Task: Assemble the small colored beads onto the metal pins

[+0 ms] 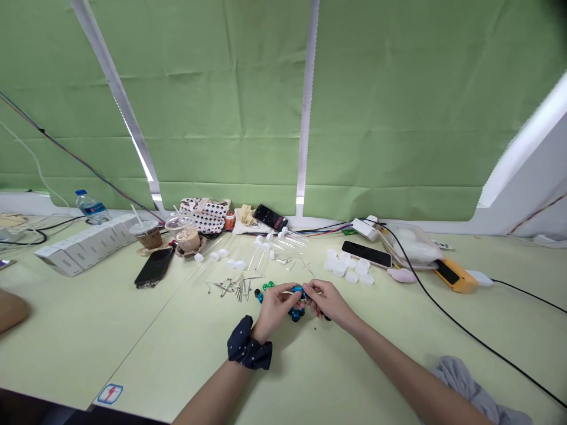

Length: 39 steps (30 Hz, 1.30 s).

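Note:
Above the middle of the table, my left hand (278,304) pinches a small shiny blue metal part (297,289) between thumb and fingers. My right hand (326,300) is closed at the other end of this blue part, fingertips nearly meeting those of the left. Beneath and beside the hands lie more blue and black pieces (295,315), partly covered by the fingers. Green pieces (268,285) sit just beyond my left hand. Left of them is a loose pile of thin metal pins or keys (239,288). A dark dotted scrunchie (249,345) circles my left wrist.
White caps (345,265) and clear tubes (257,255) lie behind the hands. Phones (367,254), drinks in plastic cups (188,239) and white boxes (88,245) stand farther out. A black cable (436,307) crosses the right side. Someone's arm (11,310) rests at the left edge.

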Available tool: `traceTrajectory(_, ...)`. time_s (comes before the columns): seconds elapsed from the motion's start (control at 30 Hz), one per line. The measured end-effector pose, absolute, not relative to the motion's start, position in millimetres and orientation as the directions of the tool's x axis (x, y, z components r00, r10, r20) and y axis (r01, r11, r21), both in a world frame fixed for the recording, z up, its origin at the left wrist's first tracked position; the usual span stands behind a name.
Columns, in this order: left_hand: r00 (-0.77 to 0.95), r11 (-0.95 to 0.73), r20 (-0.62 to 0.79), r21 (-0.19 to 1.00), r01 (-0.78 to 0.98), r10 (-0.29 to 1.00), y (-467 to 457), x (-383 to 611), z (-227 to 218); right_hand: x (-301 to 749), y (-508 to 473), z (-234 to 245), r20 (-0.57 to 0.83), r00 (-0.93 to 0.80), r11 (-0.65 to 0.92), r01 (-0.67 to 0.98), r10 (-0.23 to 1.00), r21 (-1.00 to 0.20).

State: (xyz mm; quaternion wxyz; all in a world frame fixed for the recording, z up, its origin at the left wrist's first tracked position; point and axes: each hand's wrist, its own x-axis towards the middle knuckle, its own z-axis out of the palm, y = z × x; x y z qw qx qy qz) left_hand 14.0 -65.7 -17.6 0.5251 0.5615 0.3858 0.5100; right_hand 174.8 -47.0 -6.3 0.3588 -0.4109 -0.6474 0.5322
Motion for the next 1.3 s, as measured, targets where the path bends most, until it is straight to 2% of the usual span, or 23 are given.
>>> traceTrajectory(0.17, 0.153, -0.141, 0.157, 0.983, -0.114, 0.976, -65.3, 14.8, -18.7, 173.0, -47.5, -7.4, 0.159, -0.367, 0.197, 0.067, 0.917, -0.978)
traceTrajectory(0.33, 0.149, -0.123, 0.138, 0.987, -0.106, 0.979, -65.8, 15.4, -17.3, 172.1, -47.2, -7.3, 0.072, -0.382, 0.134, 0.138, 0.921, -0.981)
traceTrajectory(0.5, 0.147, -0.126, 0.145, 0.984, -0.128, 0.979, -64.7, 14.8, -16.0, 173.5, -48.1, -4.0, 0.172, -0.402, 0.206, 0.043, 0.899, -0.978)
traceTrajectory(0.67, 0.155, -0.108, 0.126, 0.987, -0.120, 0.980, -64.2, 14.4, -15.1, 172.7, -46.6, -4.7, 0.039, -0.391, 0.108, 0.156, 0.920, -0.982)
traceTrajectory(0.83, 0.158, -0.116, 0.137, 0.984, -0.136, 0.978, -64.7, 14.3, -16.7, 173.7, -46.8, -1.8, 0.141, -0.418, 0.187, 0.070, 0.897, -0.980)
traceTrajectory(0.97, 0.187, -0.117, 0.138, 0.986, -0.122, 0.973, -65.3, 14.8, -16.7, 174.7, -44.5, -5.8, 0.033, -0.389, 0.102, 0.158, 0.921, -0.982)
traceTrajectory(1.03, 0.179, -0.114, 0.134, 0.987, -0.116, 0.975, -65.5, 15.1, -16.0, 175.2, -43.8, -7.3, 0.031, -0.405, 0.114, 0.182, 0.914, -0.977)
traceTrajectory(1.17, 0.155, -0.113, 0.133, 0.985, -0.128, 0.979, -65.4, 14.8, -14.7, 175.5, -44.1, -6.4, 0.130, -0.421, 0.173, 0.065, 0.898, -0.983)
traceTrajectory(1.3, 0.174, -0.108, 0.128, 0.987, -0.122, 0.976, -65.4, 14.0, -14.5, 175.1, -44.9, -5.3, 0.055, -0.423, 0.092, 0.069, 0.905, -0.993)
